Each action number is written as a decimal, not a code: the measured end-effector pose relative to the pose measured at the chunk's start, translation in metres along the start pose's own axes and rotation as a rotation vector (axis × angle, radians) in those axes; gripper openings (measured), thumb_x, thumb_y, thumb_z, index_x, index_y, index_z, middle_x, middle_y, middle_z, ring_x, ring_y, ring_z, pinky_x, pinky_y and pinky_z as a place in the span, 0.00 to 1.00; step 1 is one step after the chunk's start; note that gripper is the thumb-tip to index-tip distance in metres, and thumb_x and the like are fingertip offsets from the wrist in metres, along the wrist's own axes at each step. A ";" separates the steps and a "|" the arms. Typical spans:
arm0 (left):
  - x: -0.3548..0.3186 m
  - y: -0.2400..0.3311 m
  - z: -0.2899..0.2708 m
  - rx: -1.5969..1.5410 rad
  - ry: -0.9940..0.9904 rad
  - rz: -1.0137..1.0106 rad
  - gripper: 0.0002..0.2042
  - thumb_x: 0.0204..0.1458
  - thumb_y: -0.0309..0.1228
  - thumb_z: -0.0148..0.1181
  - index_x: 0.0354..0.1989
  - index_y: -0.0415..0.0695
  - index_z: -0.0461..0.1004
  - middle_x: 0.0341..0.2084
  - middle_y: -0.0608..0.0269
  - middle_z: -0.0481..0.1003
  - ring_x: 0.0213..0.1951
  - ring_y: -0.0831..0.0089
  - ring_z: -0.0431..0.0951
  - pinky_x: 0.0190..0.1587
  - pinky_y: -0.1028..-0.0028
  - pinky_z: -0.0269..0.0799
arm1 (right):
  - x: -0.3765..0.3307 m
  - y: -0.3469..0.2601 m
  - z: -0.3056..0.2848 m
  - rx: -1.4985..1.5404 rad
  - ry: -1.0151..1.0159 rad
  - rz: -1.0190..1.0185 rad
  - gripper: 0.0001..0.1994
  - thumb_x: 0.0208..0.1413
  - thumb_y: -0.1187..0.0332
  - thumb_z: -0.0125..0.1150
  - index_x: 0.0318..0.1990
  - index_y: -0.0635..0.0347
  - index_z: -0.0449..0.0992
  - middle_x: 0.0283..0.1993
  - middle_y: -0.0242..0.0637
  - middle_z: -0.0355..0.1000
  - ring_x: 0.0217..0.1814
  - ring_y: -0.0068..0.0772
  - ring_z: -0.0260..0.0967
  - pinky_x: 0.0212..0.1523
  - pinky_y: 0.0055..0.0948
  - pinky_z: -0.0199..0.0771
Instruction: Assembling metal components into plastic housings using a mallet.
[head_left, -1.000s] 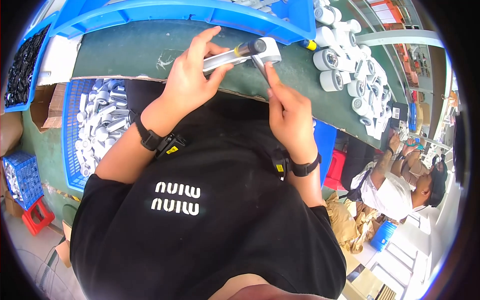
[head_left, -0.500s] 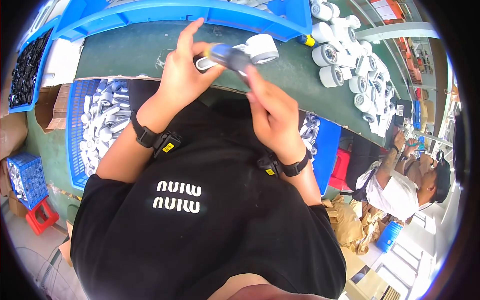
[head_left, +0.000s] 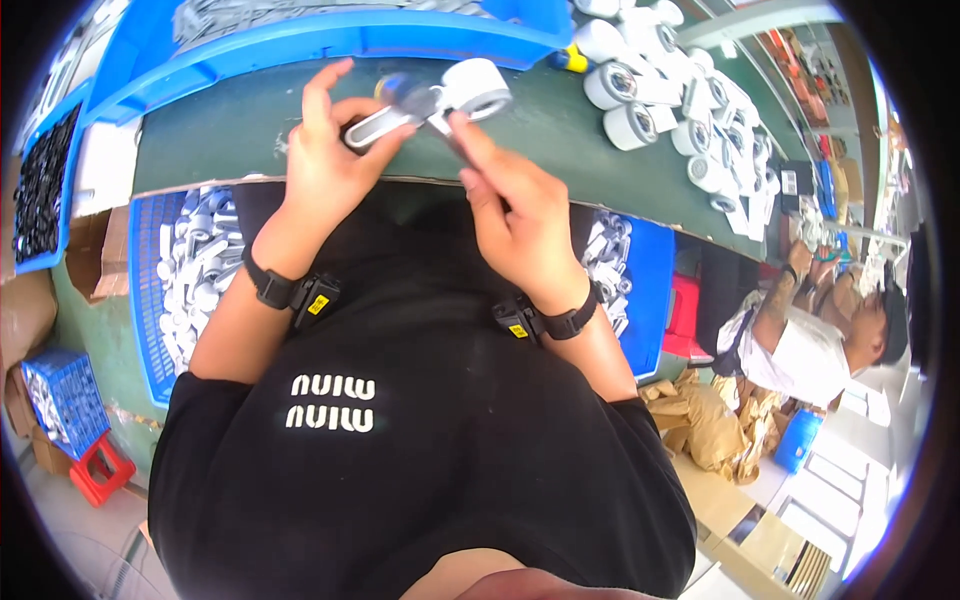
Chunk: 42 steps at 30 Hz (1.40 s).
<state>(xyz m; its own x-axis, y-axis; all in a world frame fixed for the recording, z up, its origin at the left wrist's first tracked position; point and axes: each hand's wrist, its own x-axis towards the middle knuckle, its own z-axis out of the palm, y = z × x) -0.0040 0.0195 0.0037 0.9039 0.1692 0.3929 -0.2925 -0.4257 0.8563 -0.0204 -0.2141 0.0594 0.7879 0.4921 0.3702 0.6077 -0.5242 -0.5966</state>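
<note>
My left hand (head_left: 330, 165) grips a grey metal handle-like part (head_left: 375, 125) over the near edge of the green table (head_left: 220, 130). My right hand (head_left: 515, 215) pinches the other end of the same assembly, just below a white plastic fitting (head_left: 478, 88) fixed to it. Both hands hold the piece a little above the tabletop, in front of my chest. Each wrist carries a black band with a small sensor.
A long blue bin (head_left: 330, 35) lines the table's far side. White fittings (head_left: 680, 110) are piled at the right. Blue crates of white parts (head_left: 185, 270) stand to my left and beside my right arm (head_left: 640, 290). A black-parts bin (head_left: 40, 190) sits far left. Another person (head_left: 810, 340) sits at the right.
Both hands turned the assembly: the white fitting stayed near the top right while the metal part swung, and my right hand shifted lower along it.
</note>
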 end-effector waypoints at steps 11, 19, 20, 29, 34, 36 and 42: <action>0.017 -0.007 -0.117 -0.015 -0.278 -0.120 0.07 0.62 0.23 0.70 0.46 0.37 0.86 0.41 0.62 0.87 0.44 0.73 0.84 0.49 0.74 0.77 | -0.016 0.096 -0.089 -0.482 0.589 0.332 0.26 0.60 0.67 0.73 0.65 0.67 0.80 0.62 0.54 0.76 0.56 0.56 0.81 0.57 0.45 0.81; -0.043 -0.130 -0.352 -0.331 -0.431 -0.673 0.19 0.65 0.45 0.68 0.46 0.38 0.79 0.35 0.61 0.82 0.33 0.74 0.83 0.31 0.74 0.78 | -0.013 0.064 -0.043 -0.092 0.385 0.247 0.21 0.58 0.75 0.71 0.60 0.61 0.85 0.65 0.48 0.78 0.59 0.46 0.82 0.53 0.34 0.83; -0.061 -0.149 -0.370 -0.340 -0.364 -0.761 0.20 0.65 0.46 0.67 0.47 0.39 0.78 0.36 0.61 0.83 0.33 0.74 0.83 0.31 0.74 0.78 | -0.012 0.053 -0.035 0.033 0.362 0.208 0.21 0.57 0.76 0.70 0.59 0.60 0.85 0.65 0.47 0.78 0.59 0.47 0.82 0.53 0.33 0.83; -0.242 -0.287 -0.392 -0.597 0.499 -1.126 0.17 0.67 0.36 0.69 0.59 0.42 0.78 0.52 0.60 0.81 0.49 0.68 0.82 0.48 0.70 0.84 | -0.009 0.054 -0.052 0.055 0.365 0.274 0.24 0.54 0.83 0.64 0.60 0.63 0.84 0.60 0.37 0.79 0.25 0.17 0.64 0.28 0.22 0.67; -0.267 -0.322 -0.374 -0.247 0.623 -1.295 0.23 0.65 0.36 0.69 0.64 0.36 0.77 0.56 0.54 0.80 0.54 0.60 0.83 0.51 0.65 0.86 | -0.014 0.063 -0.060 0.207 0.239 0.456 0.23 0.55 0.78 0.73 0.60 0.66 0.83 0.59 0.33 0.77 0.27 0.16 0.61 0.30 0.22 0.65; -0.258 -0.326 -0.361 -0.216 0.570 -1.329 0.22 0.65 0.38 0.69 0.63 0.41 0.78 0.50 0.58 0.81 0.47 0.65 0.83 0.47 0.63 0.83 | -0.020 0.073 -0.061 0.116 0.201 0.420 0.22 0.55 0.77 0.74 0.59 0.66 0.83 0.58 0.35 0.77 0.30 0.19 0.65 0.32 0.23 0.68; -0.167 -0.263 -0.297 -0.012 -0.109 -1.251 0.16 0.67 0.36 0.63 0.57 0.40 0.79 0.46 0.57 0.85 0.42 0.65 0.86 0.43 0.64 0.83 | -0.021 0.074 -0.068 0.022 0.099 0.317 0.19 0.56 0.74 0.77 0.55 0.68 0.83 0.48 0.37 0.79 0.38 0.26 0.74 0.38 0.26 0.74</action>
<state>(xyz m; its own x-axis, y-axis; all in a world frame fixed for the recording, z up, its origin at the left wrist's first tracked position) -0.1712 0.3671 -0.1876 0.5852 0.3759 -0.7185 0.7800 -0.0186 0.6256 0.0154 -0.3104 0.0559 0.9439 0.2368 0.2301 0.3293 -0.6245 -0.7082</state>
